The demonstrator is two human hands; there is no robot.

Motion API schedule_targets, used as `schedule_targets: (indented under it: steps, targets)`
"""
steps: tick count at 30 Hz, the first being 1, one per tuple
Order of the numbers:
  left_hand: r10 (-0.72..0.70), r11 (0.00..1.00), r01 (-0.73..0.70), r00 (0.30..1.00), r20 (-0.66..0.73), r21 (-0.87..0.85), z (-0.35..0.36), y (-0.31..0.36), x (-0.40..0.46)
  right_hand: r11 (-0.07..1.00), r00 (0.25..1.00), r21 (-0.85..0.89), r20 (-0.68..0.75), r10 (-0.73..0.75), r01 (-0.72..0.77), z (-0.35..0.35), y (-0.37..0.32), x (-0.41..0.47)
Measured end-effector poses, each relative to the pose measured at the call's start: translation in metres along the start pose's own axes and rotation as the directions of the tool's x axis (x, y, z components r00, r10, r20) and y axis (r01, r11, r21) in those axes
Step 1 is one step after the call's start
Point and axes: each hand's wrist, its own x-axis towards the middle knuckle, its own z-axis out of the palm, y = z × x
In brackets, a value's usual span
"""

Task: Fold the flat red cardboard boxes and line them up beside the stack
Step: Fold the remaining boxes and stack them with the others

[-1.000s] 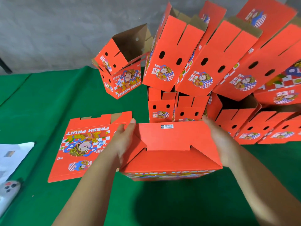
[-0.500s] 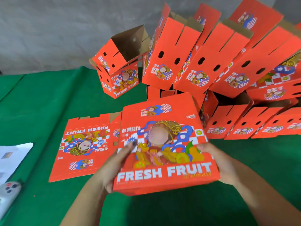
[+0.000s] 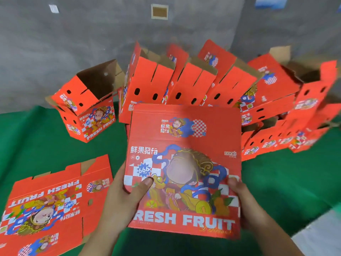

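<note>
I hold a folded red "FRESH FRUIT" box (image 3: 184,159) up in front of me, its printed face turned toward the camera. My left hand (image 3: 123,198) grips its left edge with the thumb on the front. My right hand (image 3: 243,200) grips its right edge, thumb also on the front. A flat red box (image 3: 49,200) lies on the green table (image 3: 36,137) at the lower left. Behind the held box, several folded boxes (image 3: 203,85) lean in a row, and more are piled at the right (image 3: 287,126).
One open folded box (image 3: 86,108) stands tilted at the back left, apart from the row. A grey wall (image 3: 73,34) rises right behind the boxes. A pale surface (image 3: 321,235) shows at the lower right corner.
The box was flipped from its bottom flaps facing me to its printed face, then raised higher and closer. The view tilted up, showing more wall.
</note>
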Motion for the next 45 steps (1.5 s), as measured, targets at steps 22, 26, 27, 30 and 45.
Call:
schedule_targets:
  steps: [22, 26, 27, 30, 45]
  targets:
    - [0.398, 0.879, -0.477, 0.711, 0.580, -0.019, 0.282, 0.131, 0.075, 0.468, 0.171, -0.409, -0.582, -0.795, 0.783, -0.131, -0.136, -0.040]
    - [0.600, 0.756, -0.641, 0.601, 0.528, -0.130, 0.320, 0.191, 0.105, 0.344, -0.028, -0.539, -0.566, -0.824, 0.769, -0.119, -0.227, 0.018]
    - [0.631, 0.733, -0.669, 0.601, 0.490, -0.124, 0.326, 0.206, 0.119, 0.314, -0.059, -0.560, -0.549, -0.834, 0.767, -0.110, -0.251, 0.036]
    - [0.607, 0.755, -0.654, 0.675, 0.419, -0.039, 0.334, 0.246, 0.173, 0.333, -0.056, -0.576, -0.554, -0.831, 0.747, -0.076, -0.308, 0.091]
    - [0.381, 0.458, -0.519, 0.848, 0.368, 0.722, 0.306, 0.220, 0.327, 0.628, 0.620, -0.752, -0.399, -0.676, 0.201, -0.087, -0.346, 0.256]
